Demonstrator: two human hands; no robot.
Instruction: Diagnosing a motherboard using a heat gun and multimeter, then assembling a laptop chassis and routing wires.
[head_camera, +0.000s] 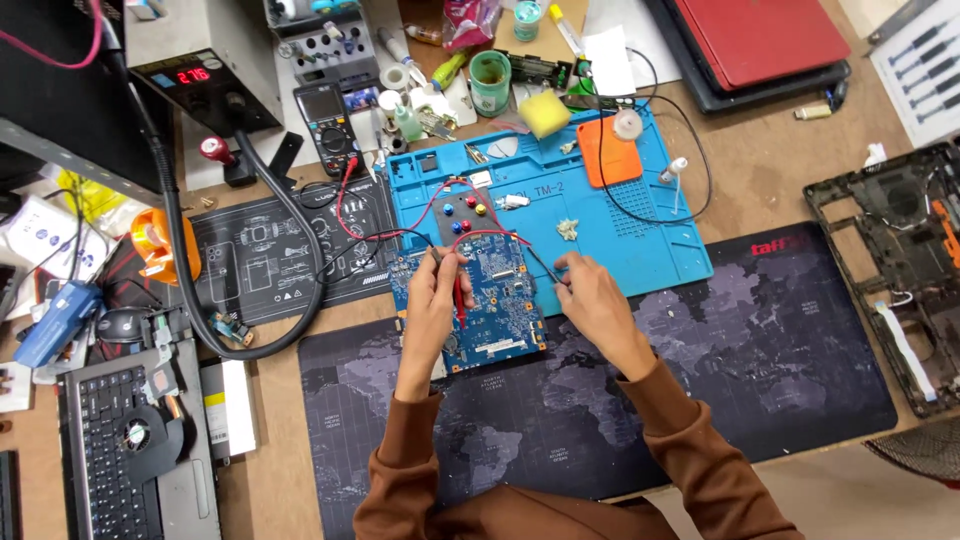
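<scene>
Dark desk mat (780, 350) lies open — red leads (440, 215) cross circuit board (500, 300)

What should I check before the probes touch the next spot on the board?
1. Left hand grips red probe: ok.
2. Right hand grips black probe: ok.
3. Board lies flat, partly on the blue mat: ok.
4. Red and black leads run back to the multimeter: ok.
5. Multimeter mode and reading: cannot tell, too small.
6. Probe tips on the right pads: cannot tell, too small.
</scene>
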